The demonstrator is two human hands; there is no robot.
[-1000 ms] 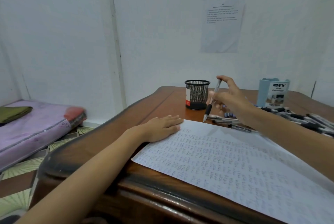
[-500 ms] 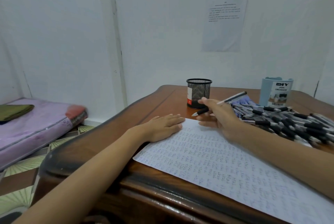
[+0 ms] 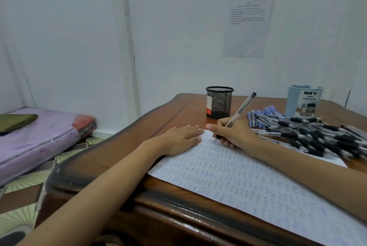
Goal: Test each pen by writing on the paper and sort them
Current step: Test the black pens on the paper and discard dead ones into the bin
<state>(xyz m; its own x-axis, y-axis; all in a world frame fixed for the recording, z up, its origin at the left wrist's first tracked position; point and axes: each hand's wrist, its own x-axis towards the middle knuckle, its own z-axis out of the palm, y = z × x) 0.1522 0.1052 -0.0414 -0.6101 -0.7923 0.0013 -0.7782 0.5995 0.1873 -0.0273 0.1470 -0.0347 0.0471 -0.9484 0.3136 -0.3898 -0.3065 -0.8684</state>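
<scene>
Pen (image 3: pixel 241 109) now upright, tip on paper (image 3: pixel 228 174)

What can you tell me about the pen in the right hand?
A slim pen with a clear, plastic-looking barrel, a dark grip near the tip and a dark top end. The right hand pinches it low, in a writing hold. It leans up and rightward, tip down at the far corner of the paper; contact is too small to confirm.

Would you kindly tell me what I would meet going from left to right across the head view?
Mattress → left hand → mesh cup → blue organizer. The right hand, gripping a pen, overlaps the cup, and the pen pile the organizer, so both are left out.
</scene>
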